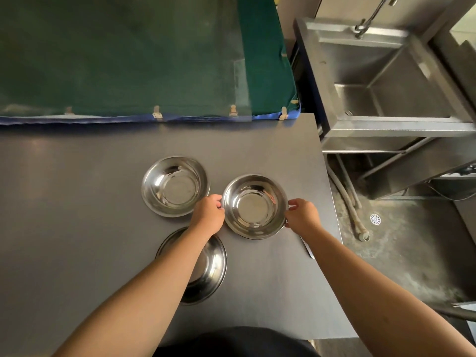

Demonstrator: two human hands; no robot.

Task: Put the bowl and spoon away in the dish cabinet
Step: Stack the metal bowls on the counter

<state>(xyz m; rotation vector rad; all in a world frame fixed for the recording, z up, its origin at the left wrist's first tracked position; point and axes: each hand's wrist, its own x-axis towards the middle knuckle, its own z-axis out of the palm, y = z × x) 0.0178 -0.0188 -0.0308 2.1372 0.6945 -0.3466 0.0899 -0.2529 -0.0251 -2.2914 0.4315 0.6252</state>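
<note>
Three shiny steel bowls rest on a dark grey table (77, 202). The right bowl (255, 206) sits between my hands: my left hand (209, 213) grips its left rim and my right hand (301, 215) grips its right rim. A second bowl (175, 186) lies to its left, touching my left hand's side. The third bowl (211, 266) is nearer me, partly hidden under my left forearm. A spoon (307, 249) lies on the table by the right edge, mostly hidden beneath my right forearm.
A green cloth-covered unit (128, 60) with a blue hem borders the table's far side. A steel sink (386, 81) with a tap stands at the right. Below it are grey hoses (347, 202) and a floor drain (375, 219).
</note>
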